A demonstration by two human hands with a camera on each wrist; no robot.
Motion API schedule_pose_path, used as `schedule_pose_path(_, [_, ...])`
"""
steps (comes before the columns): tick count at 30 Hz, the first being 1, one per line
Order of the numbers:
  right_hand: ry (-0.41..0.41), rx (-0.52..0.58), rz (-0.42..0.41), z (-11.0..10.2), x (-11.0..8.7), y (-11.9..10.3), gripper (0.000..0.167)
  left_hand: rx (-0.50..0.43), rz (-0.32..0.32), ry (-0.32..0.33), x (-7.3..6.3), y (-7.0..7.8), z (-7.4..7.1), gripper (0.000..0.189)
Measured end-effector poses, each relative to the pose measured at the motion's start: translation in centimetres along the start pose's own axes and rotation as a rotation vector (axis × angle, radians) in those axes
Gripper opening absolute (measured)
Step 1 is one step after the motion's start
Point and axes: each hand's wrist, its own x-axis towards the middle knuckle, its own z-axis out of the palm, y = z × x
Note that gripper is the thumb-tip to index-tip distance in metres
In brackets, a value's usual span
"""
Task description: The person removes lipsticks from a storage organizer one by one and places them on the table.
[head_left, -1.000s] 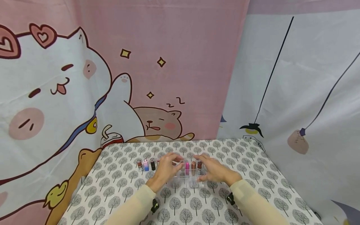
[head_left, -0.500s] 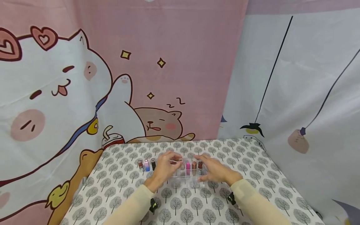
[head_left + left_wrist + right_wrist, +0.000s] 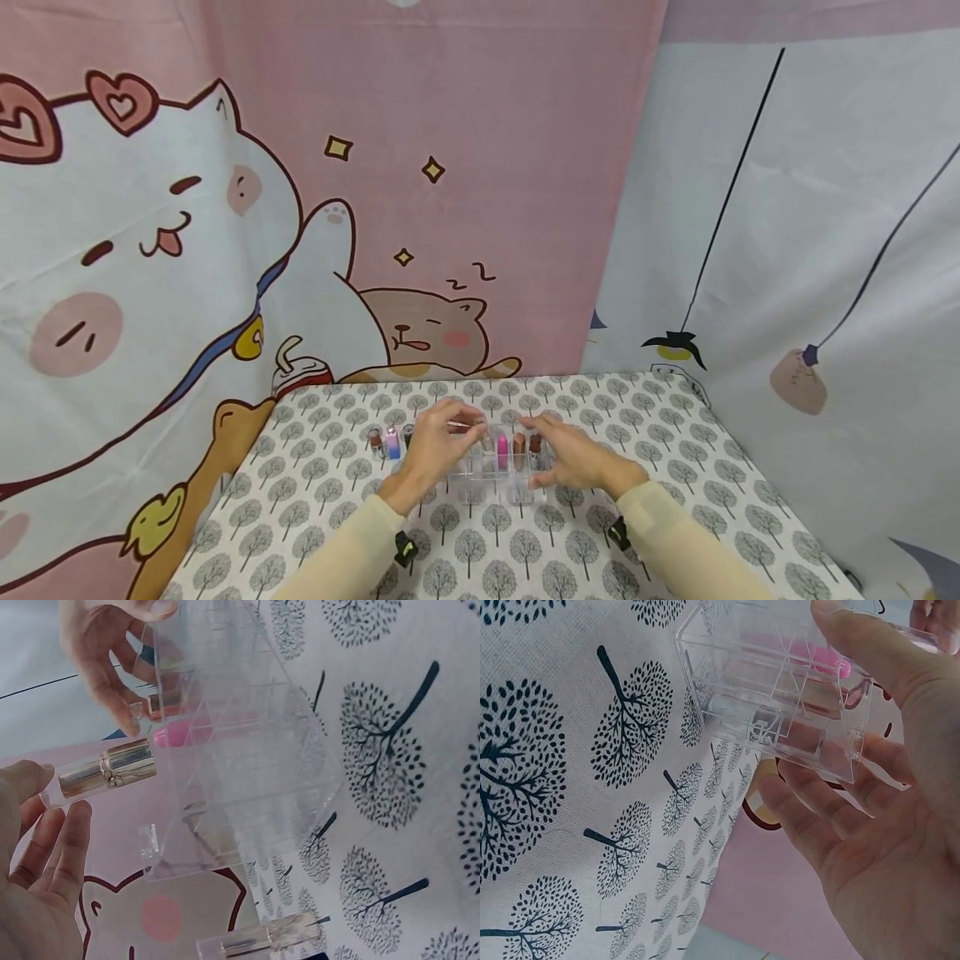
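Left wrist | your left hand (image 3: 41, 889) pinches the gold lipstick (image 3: 109, 771) by its top | it hangs just over the clear box (image 3: 255, 765), long way pointing down | your right hand (image 3: 892, 851) grips the box's right end.

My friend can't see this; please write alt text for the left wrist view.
The left hand pinches a gold lipstick near a clear box holding a pink lipstick. The right hand is at the box's far end.

Free gap above the pink lipstick (image 3: 502, 450), between obstacles: left grip (image 3: 441, 442) and right grip (image 3: 579, 455)
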Motion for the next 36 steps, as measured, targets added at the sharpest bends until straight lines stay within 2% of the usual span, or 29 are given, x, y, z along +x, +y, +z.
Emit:
schedule_pose_path(9, [-0.012,0.008,0.001,-0.1,-0.1,-0.2,0.114,0.0,-0.005,0.04,0.4,0.5,-1.7,0.018])
schedule_pose_path(13, [-0.011,0.002,-0.003,-0.1,-0.1,-0.3,0.114,-0.008,0.017,0.06,0.6,0.4,-2.5,0.019])
schedule_pose_path(22, [-0.009,-0.015,-0.022,-0.4,-0.2,-0.3,0.115,-0.004,0.02,0.103,0.4,-0.2,-4.3,0.02])
schedule_pose_path(25, [-0.006,-0.019,-0.028,-0.4,-0.1,-0.2,0.115,-0.008,0.008,0.109,0.5,-0.3,-4.9,0.021])
schedule_pose_path(32, [-0.006,-0.028,-0.028,-0.3,0.0,-0.1,0.115,-0.003,-0.081,0.082,0.2,-0.3,-6.4,0.024])
schedule_pose_path(36, [-0.012,-0.028,-0.012,-0.3,-0.2,-0.1,0.116,-0.002,-0.078,0.083,0.1,-0.9,-6.6,0.024])
